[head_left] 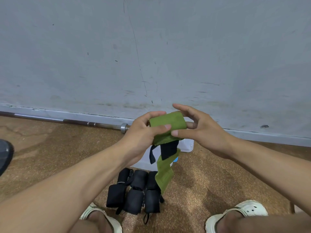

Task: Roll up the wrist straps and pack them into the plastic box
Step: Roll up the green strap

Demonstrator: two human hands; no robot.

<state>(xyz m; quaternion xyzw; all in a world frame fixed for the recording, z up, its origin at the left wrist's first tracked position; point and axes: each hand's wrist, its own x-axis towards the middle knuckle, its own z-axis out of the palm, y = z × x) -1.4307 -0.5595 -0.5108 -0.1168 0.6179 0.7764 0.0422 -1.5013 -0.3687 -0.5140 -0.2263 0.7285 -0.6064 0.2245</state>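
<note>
A green wrist strap [168, 123] is partly rolled up in the air between my hands. My left hand [144, 132] grips the roll's left end, thumb across its front. My right hand [196, 126] pinches the right end between thumb and fingers. The strap's loose green tail [164, 174] hangs down, with a black patch and a dark loop near the roll. Several rolled black wrist straps [134, 192] lie in a cluster on the floor below. The clear plastic box [187, 145] stands behind my hands, mostly hidden.
A steel barbell [94, 123] lies along the foot of the grey wall [151, 47]. The floor is brown speckled rubber. My two feet in white clogs [249, 211] frame the black straps. A dark object [5, 153] sits at the left edge.
</note>
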